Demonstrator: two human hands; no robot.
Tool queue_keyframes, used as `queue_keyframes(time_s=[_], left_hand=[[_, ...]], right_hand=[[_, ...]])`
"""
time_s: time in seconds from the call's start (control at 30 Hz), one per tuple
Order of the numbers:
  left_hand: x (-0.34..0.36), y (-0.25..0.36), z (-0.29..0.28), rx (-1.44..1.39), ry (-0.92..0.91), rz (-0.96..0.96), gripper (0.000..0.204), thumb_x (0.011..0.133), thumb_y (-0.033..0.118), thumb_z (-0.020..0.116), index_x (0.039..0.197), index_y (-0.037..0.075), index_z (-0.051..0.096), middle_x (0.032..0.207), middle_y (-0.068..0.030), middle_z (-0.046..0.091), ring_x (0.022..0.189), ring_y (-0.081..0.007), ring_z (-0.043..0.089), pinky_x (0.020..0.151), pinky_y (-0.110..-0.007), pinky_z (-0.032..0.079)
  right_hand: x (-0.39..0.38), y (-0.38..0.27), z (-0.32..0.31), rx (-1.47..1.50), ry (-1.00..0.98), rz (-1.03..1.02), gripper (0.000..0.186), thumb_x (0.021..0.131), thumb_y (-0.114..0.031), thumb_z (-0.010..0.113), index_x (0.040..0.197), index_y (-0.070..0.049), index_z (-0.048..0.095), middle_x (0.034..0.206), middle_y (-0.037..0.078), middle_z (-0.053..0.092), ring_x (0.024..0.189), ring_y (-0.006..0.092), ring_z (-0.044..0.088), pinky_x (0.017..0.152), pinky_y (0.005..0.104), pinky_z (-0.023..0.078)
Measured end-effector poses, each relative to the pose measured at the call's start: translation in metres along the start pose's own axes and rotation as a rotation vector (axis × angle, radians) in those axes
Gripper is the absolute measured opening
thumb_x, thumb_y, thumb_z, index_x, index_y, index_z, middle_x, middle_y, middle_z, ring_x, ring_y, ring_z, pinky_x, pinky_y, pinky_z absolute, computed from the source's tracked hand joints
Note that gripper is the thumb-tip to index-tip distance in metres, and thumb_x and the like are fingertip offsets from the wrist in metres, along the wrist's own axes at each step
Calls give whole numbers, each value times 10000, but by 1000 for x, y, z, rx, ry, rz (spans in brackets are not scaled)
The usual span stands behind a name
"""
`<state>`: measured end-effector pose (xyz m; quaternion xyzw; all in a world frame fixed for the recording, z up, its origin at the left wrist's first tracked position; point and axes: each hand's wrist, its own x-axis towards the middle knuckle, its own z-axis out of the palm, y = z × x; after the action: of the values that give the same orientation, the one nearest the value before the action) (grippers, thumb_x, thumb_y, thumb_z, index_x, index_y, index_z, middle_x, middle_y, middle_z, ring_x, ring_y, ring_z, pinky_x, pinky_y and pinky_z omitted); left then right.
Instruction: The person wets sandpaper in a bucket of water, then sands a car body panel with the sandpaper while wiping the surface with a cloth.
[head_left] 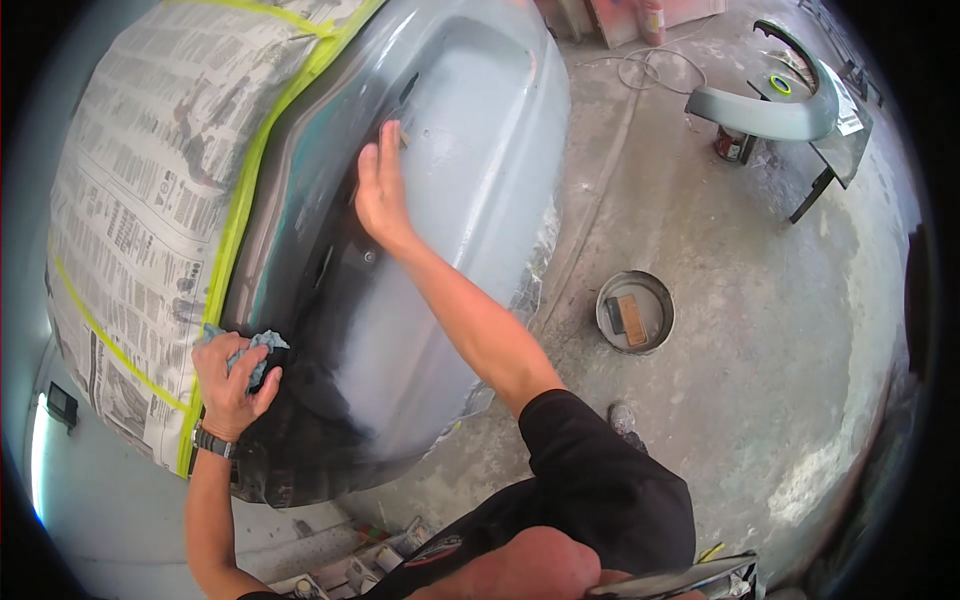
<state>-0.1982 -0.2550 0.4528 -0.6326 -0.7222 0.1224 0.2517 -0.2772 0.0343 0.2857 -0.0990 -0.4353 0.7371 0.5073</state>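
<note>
Several sheets of newspaper cover the far left, edged with green tape, presumably to shield what lies beneath. Just right of the tape, near side, the left hand has its fingers curled round a crumpled blue cloth, held against the left part of the panel, perhaps bunched for a firmer hold. Farther off and to the right, the right hand grips nothing: its fingers lie straight over the panel's middle, maybe to steady or feel it. Right of the panel, a round tub on the floor keeps two blocks together, probably within reach. At far right, a grey curved part sits on a stand, likely to keep it raised. The panel itself shows brown and teal bands at left, then dark shiny patches, then smooth pale grey.
</note>
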Motion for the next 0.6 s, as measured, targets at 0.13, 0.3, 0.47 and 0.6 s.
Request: queue_keyframes(time_s=[0.13,0.3,0.47,0.6], left_hand=[[5,1,5,7,33,8,442,695,173,866,1092,121,679,1093,-102,603,1038,-329,602,871,-484,421],[-2,-2,5,24,-17,-11,440,701,196,866,1094,126,679,1087,-102,614,1044,-333,602,886,-496,422],[1,0,3,24,-34,-7,450,697,136,854,1101,94,661,1100,-145,597,1056,-366,573,912,-492,438],[1,-2,6,33,-18,-5,429,714,211,862,1092,120,680,1080,-109,619,1052,-334,604,905,-484,423]], right_hand=[[45,-22,-11,36,112,-71,671,1128,-397,299,1599,69,195,1682,270,165,1580,383,110,1283,425,108],[-4,-14,-6,18,-1,-196,655,1128,-387,310,1588,71,227,1680,274,162,1578,370,129,1283,421,126],[16,-21,-18,13,12,-68,642,1125,-369,306,1586,71,236,1682,262,173,1577,370,140,1283,423,125],[27,-16,-25,-108,9,-64,645,1124,-373,300,1584,74,236,1672,268,201,1575,366,155,1278,501,102]])
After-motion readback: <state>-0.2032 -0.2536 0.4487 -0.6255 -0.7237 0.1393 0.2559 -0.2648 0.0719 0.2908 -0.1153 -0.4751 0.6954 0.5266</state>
